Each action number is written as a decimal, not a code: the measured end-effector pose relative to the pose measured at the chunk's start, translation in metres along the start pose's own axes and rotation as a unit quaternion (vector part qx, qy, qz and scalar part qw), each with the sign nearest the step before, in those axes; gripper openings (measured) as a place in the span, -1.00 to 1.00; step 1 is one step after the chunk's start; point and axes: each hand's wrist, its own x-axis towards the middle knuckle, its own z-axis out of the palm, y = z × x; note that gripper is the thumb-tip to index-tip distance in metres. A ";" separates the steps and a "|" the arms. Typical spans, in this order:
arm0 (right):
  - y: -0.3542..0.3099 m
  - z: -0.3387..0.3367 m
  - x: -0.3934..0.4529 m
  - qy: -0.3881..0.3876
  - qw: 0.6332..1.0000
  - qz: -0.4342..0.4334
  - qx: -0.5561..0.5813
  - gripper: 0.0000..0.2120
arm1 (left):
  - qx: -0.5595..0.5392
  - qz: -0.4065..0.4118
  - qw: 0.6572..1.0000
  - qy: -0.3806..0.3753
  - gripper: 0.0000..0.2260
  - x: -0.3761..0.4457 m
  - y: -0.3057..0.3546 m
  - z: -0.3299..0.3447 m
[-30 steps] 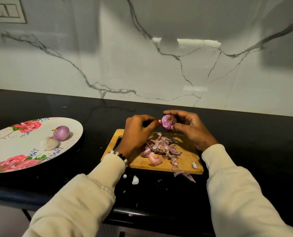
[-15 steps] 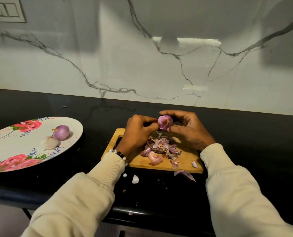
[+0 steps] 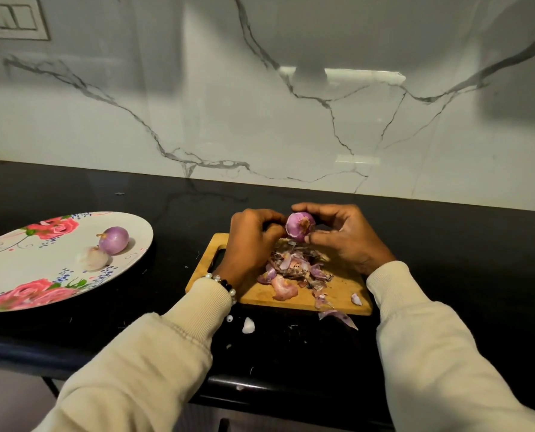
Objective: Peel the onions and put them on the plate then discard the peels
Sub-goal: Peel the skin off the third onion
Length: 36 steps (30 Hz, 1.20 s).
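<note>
Head view: a person in cream ribbed-cuff sleeves holds a small purple onion (image 3: 300,227) above the far edge of a rectangular wooden cutting board (image 3: 337,294), on a glossy black counter (image 3: 447,244). The right hand (image 3: 344,236) curls thumb and fingers round the onion's right side; the left hand (image 3: 253,238), its fingers curled, pinches at the onion's left side, though the exact contact is hidden. The onion's root end faces the camera, brownish at the centre.

A loose heap of papery purple and tan onion peels (image 3: 294,269) lies at the board's middle, under the hands. One curled peel (image 3: 337,318) and a white scrap (image 3: 248,325) lie on the counter just off the board's near edge.

Near the counter's left edge sits an oval white plate (image 3: 16,266) printed with pink roses. It carries one smooth, round peeled purple onion (image 3: 114,240) and, touching it, a pale translucent one (image 3: 93,258). A beaded bracelet (image 3: 225,285) circles the left wrist. Veined white marble (image 3: 260,104) backs the counter.
</note>
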 end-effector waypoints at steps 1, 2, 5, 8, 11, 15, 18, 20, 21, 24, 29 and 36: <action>0.000 -0.001 0.000 0.002 1.000 -0.001 0.011 -0.57 | -0.005 -0.001 1.000 0.005 -0.82 0.001 0.000 0.000; 0.001 -0.001 0.000 0.003 1.000 -0.001 0.019 -0.57 | -0.003 0.001 1.000 0.007 -0.82 0.002 0.000 0.000; 0.003 -0.001 0.001 0.004 1.000 0.008 0.026 -0.57 | 0.012 0.000 1.000 0.020 -0.81 0.004 -0.004 0.002; 0.005 0.000 0.002 0.012 0.998 0.021 0.057 -0.58 | 0.010 -0.018 0.999 0.043 -0.84 0.008 -0.009 0.001; 0.007 -0.001 0.005 0.031 0.997 0.023 0.070 -0.57 | 0.018 -0.003 0.999 0.039 -0.86 0.008 -0.008 0.001; 0.012 -0.004 0.008 0.048 0.995 0.025 0.080 -0.54 | 0.002 0.015 0.999 0.035 -0.88 0.008 -0.006 0.001; 0.014 -0.004 0.009 0.046 0.994 0.033 0.091 -0.57 | -0.029 0.008 0.999 0.035 -0.89 0.008 -0.005 0.000; 0.013 -0.004 0.008 0.032 0.993 0.039 0.103 -0.60 | -0.065 -0.010 0.998 0.017 -0.89 0.006 -0.002 0.000; 0.011 -0.003 0.008 0.022 0.993 0.041 0.109 -0.60 | -0.085 -0.022 0.996 0.003 -0.89 0.005 0.000 0.001; 0.006 -0.003 0.005 -0.003 0.993 0.049 0.111 -0.56 | -0.129 -0.046 0.990 -0.024 -0.89 0.002 0.003 0.001; 0.005 -0.002 0.003 -0.021 0.995 0.031 0.087 -0.55 | -0.157 -0.075 0.984 -0.041 -0.88 0.001 0.004 0.000; 0.008 -0.005 0.004 -0.027 0.998 0.011 0.050 -0.54 | -0.094 -0.039 0.993 -0.057 -0.84 -0.002 0.003 0.001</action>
